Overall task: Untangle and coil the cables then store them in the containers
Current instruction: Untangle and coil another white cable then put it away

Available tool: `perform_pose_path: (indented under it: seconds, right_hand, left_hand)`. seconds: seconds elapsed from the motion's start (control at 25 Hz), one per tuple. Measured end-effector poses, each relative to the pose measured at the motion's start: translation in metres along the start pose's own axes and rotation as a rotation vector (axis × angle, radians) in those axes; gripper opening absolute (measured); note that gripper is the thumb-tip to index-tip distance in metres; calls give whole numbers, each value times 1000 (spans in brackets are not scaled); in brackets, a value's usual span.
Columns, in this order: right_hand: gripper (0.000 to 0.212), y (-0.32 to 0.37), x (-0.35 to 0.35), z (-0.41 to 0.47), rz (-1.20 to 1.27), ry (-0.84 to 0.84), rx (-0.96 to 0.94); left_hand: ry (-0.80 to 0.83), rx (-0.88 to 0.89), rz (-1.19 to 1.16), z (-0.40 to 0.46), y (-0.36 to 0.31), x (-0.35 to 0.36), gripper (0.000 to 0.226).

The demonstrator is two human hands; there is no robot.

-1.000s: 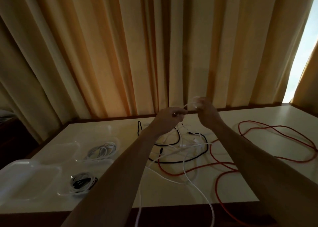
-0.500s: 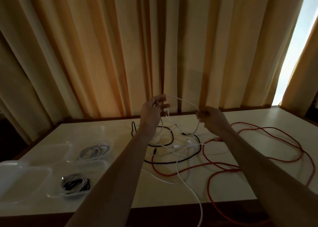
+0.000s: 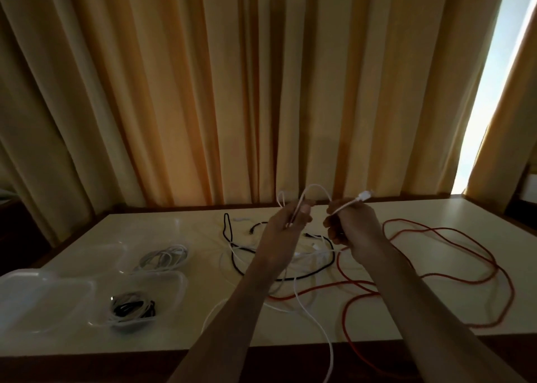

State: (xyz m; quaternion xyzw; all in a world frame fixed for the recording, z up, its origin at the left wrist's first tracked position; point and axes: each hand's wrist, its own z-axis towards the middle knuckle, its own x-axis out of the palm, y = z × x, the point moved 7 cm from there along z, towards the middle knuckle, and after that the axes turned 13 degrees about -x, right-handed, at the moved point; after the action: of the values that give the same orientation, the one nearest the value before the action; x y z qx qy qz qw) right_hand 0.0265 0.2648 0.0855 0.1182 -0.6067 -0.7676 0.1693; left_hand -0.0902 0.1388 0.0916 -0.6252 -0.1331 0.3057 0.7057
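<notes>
head view: my left hand (image 3: 286,224) pinches loops of the white cable (image 3: 315,189), my right hand (image 3: 353,227) grips its plug end, both raised above the surface (image 3: 436,318). red cable (image 3: 453,278) sprawls to the right, black cable (image 3: 232,255) at centre. two containers (image 3: 174,289) on the left hold coiled cables.

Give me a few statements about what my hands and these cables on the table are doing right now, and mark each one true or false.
1. Both hands hold the white cable. True.
2. The red cable is coiled in a container. False: it lies loose on the table.
3. The white cable's plug sticks out above the right hand. True.
4. The left hand holds the black cable. False: the black cable lies on the table.
5. Two containers already hold coiled cables. True.
</notes>
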Motion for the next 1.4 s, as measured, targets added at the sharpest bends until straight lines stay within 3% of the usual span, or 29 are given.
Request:
perform_pose_path:
  seconds: [0.16,0.32,0.44,0.52,0.68,0.8,0.96,1.12,1.24,1.4]
  right_hand:
    - [23,3,12,-18,-363,5,37]
    - [23,3,25,-34,-280,225,32]
    - [17,6,25,-38,-203,223,-2]
    - [20,15,17,-30,-252,128,-165]
    - [47,51,12,-28,-473,103,-711]
    - [54,60,13,-27,-537,115,-838]
    - [26,60,25,-34,-534,209,-922]
    - [13,62,23,-40,-629,79,-975]
    - [13,62,20,-41,-612,23,-955]
    - [16,56,18,-38,-593,-3,-901]
  left_hand:
    - [-37,129,132,-21,-4,18,14]
    - [-122,86,132,-21,2,9,17]
    - [-134,-34,46,-15,5,-4,29]
    - [-120,-89,-10,-6,8,-10,33]
    - [-101,-186,-151,8,13,-17,33]
    - [-60,-195,-262,9,8,-19,35]
    - [55,-289,-500,6,8,-14,39]
    - [208,-424,-676,-1,10,-7,41]
    - [192,-381,-588,-3,10,-10,31]
    - [99,-288,-410,-6,2,-17,36]
